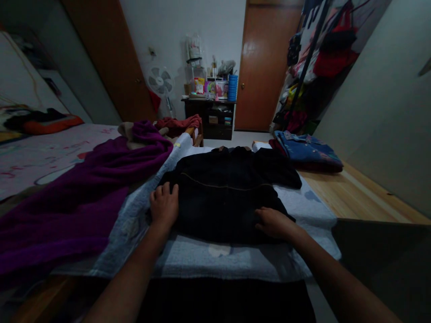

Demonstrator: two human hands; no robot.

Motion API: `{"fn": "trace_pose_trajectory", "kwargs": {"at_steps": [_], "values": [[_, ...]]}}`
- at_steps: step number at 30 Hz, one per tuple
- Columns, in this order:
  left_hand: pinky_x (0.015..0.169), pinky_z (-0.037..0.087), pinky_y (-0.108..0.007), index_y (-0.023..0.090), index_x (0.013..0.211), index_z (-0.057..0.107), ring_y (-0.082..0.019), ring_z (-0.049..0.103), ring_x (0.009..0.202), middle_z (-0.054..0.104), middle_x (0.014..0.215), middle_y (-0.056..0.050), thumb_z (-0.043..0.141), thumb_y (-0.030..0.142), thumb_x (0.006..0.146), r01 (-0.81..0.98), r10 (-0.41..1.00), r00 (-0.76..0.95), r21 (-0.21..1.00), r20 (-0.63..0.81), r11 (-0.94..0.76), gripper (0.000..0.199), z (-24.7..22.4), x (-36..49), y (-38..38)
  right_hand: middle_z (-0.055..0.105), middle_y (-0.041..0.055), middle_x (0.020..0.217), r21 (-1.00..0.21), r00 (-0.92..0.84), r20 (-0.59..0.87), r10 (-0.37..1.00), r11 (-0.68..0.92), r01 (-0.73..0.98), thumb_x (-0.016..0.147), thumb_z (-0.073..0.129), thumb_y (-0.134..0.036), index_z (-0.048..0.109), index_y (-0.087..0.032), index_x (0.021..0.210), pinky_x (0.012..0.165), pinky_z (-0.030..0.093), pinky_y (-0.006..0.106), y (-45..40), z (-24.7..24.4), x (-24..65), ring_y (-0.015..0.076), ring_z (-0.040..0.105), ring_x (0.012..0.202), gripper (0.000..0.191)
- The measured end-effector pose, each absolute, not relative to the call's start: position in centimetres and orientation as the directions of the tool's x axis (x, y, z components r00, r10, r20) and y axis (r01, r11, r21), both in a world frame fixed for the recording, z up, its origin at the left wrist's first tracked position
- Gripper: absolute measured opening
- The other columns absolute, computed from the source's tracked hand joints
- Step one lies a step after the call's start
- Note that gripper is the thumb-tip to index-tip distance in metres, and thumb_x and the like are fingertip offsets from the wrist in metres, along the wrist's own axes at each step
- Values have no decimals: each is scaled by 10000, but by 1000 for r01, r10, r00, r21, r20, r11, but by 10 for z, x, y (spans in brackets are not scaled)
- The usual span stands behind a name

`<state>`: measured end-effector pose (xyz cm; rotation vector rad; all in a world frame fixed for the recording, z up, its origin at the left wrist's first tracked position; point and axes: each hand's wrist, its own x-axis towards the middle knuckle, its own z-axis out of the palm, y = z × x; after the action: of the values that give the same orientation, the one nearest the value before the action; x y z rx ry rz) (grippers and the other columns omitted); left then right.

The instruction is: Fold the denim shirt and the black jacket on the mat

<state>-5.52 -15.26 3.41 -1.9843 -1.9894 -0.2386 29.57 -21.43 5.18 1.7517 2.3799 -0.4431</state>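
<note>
A black jacket (222, 206) with a light brown seam line across it lies spread, back side up, on a pale blue-grey cloth (188, 262). Its collar points away from me, and one sleeve (279, 166) stretches out at the right. My left hand (164, 204) rests at the jacket's left edge with its fingers apart. On the lower right part of the jacket lies my right hand (272, 221), thumb and fingers apart and touching the fabric. Neither hand visibly grips the cloth. Dim light hides the finer details of the dark fabric.
Left of the cloth lies a purple blanket (84, 197) on a bed (57, 152). A folded denim garment (306, 150) tops a dark red one on a wooden board (360, 195) at right. Behind stand a fan (161, 80), a dark cabinet (198, 119) and a door (264, 67).
</note>
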Motion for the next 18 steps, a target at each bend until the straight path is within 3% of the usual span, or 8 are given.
{"fn": "trace_pose_trajectory", "kwargs": {"at_steps": [4,7,11,15,18], "values": [[1140,189,-428,263,1322,506,-243,256,1388,385,1474,-44,423,207,894,930,891,363,-40,272,-366,439,21,-11,-152,599,136,1207,-155,-323,-55,945,312,938,856,485,-212,603,-148,1144,929,419,318,-187,55,272,232,571,1101,317],[1152,171,-433,250,1344,480,-237,215,1413,359,1497,-44,476,355,895,872,866,465,75,183,-484,461,4,16,-147,475,170,1385,-182,-327,73,942,335,924,884,475,-236,525,-96,1270,1056,323,341,-159,50,249,244,413,1298,414],[1125,225,-445,222,1370,448,-259,294,1377,388,1480,-76,477,414,891,855,871,488,167,60,-491,516,-16,31,-143,339,168,1490,-235,-272,79,959,283,930,921,434,-318,411,-83,1379,1101,254,388,-120,35,225,254,266,1392,515],[1086,274,-444,237,1361,456,-278,361,1317,423,1444,-81,471,434,886,873,892,447,183,67,-451,514,-21,33,-142,183,121,1557,-268,-161,153,975,198,943,935,384,-415,266,-108,1464,1125,188,405,-88,10,214,243,120,1436,623],[1032,330,-446,259,1331,477,-289,414,1253,473,1382,-82,504,465,856,875,895,443,192,51,-444,518,-15,33,-139,182,90,1561,-259,-149,126,981,178,949,945,330,-458,264,-122,1470,1140,133,406,-67,-12,213,224,106,1438,627]]}}
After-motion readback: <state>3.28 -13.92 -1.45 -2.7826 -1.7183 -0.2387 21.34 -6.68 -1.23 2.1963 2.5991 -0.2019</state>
